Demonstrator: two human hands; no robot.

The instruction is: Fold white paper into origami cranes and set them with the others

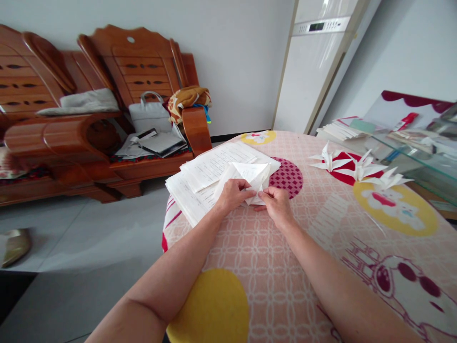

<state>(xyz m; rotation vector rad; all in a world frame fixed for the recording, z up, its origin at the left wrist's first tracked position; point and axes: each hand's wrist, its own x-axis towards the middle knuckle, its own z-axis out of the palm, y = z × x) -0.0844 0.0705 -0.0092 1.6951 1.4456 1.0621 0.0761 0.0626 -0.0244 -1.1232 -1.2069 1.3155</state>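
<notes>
Left hand (233, 193) and right hand (277, 204) pinch folded paper (253, 174) between their fingertips.

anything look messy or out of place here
Only mildly: the printed sheets lie in a skewed, uneven pile, partly hidden by the folded paper, and patterned cloth is bunched on the wooden armrest. No spill shows.

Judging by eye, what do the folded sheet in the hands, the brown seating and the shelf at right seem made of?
Folded sheet: matte white paper, by its crisp creases.
Brown seating: probably varnished wood, by its panelled backs and glossy highlights.
Shelf: likely smooth glass, by its greenish edge; clear plastic is possible.
</notes>
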